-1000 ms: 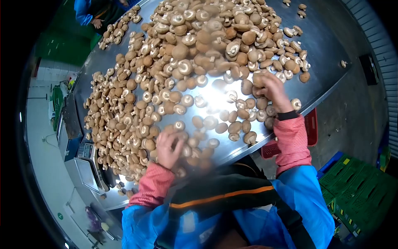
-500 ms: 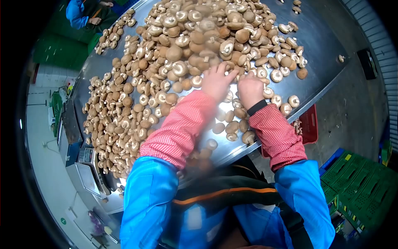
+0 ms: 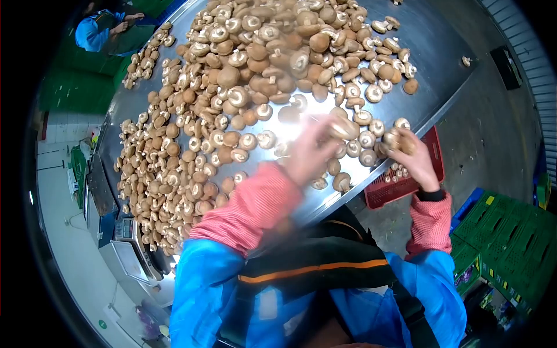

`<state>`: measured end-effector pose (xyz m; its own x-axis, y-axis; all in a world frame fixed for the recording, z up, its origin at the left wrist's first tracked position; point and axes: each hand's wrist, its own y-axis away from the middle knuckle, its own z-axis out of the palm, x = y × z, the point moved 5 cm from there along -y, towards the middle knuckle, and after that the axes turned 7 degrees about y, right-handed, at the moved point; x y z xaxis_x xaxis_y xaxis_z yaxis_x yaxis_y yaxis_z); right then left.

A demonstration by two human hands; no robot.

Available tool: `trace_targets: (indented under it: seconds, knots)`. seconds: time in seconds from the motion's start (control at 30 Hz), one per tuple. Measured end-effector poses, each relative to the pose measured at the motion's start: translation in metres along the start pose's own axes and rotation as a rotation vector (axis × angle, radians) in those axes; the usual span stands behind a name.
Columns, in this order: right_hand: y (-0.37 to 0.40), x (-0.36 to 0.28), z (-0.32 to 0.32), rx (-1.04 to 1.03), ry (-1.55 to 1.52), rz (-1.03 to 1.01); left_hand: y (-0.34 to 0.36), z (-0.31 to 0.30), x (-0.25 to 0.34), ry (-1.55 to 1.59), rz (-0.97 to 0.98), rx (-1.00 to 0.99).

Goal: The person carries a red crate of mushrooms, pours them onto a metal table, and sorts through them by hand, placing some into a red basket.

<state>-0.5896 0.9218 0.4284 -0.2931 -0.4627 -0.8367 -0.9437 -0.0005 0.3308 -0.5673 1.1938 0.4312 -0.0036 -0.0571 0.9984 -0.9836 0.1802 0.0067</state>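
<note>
Brown-capped shiitake mushrooms (image 3: 227,76) with pale stems lie heaped over a metal table (image 3: 435,52). My left hand (image 3: 313,145), smeared by motion, is over the near part of the table, its fingers closed on a mushroom (image 3: 346,129). At the table's near right edge, my right hand (image 3: 416,161) is closed around shiitake mushrooms (image 3: 400,141); how many cannot be made out. Loose mushrooms (image 3: 366,139) lie between my two hands. Beneath my right hand, partly hidden by the table, is a red crate (image 3: 386,194) with small mushrooms (image 3: 396,172) in it.
A weighing scale (image 3: 130,258) stands at the table's left end. Green crates (image 3: 505,243) are stacked at the lower right. Across the table, at the upper left, another person in a blue sleeve (image 3: 91,32) is present. A dark box (image 3: 506,68) lies on the floor at right.
My right hand has moved right to the table edge with mushrooms in it. My left hand has shifted down and right slightly, now with a mushroom. A patch of bare metal shows near my left hand.
</note>
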Motion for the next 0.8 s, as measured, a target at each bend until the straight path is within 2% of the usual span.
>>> trace_targets:
  seconds: [0.07,0.13,0.2,0.23,0.33,0.37,0.43,0.47,0.5,0.6,0.67,0.73,0.8]
  knots:
    - [0.020,0.051,-0.042,0.032,-0.024,0.081,0.020,0.059,-0.010,0.021,0.214,-0.300]
    - [0.033,0.086,-0.080,0.131,0.146,0.080,0.037,0.113,-0.008,0.133,0.077,-0.560]
    - [0.045,0.125,-0.112,0.344,0.327,0.067,0.054,0.150,-0.016,0.111,0.138,-0.623]
    - [0.056,0.118,-0.119,0.378,0.652,0.255,0.060,0.158,-0.020,0.076,0.145,-0.691]
    - [0.065,0.094,-0.107,0.589,1.228,0.235,0.069,0.142,-0.027,-0.139,0.300,-0.772]
    - [0.060,0.086,-0.093,0.615,1.122,0.127,0.065,0.128,-0.029,-0.134,0.377,-0.694]
    - [0.048,0.061,-0.047,0.563,0.954,-0.197,0.051,0.086,-0.010,-0.565,0.477,-0.469]
    - [0.048,0.025,-0.014,0.453,0.871,-0.300,0.048,0.072,-0.020,-0.688,0.366,-0.388]
    - [0.039,0.027,0.014,0.365,0.944,-0.307,0.045,0.053,-0.025,-0.811,0.294,-0.294]
    - [0.025,-0.015,0.082,0.207,0.761,-0.436,0.062,-0.004,-0.044,-1.030,0.156,-0.340]
    - [0.012,-0.024,0.107,0.132,0.817,-0.474,0.092,-0.025,-0.052,-1.138,0.120,-0.440]
    - [0.002,-0.041,0.124,0.130,0.679,-0.574,0.129,-0.050,-0.060,-1.155,0.062,-0.395]
    - [-0.016,-0.051,0.145,0.119,0.727,-0.660,0.164,-0.078,-0.064,-1.176,-0.026,-0.329]
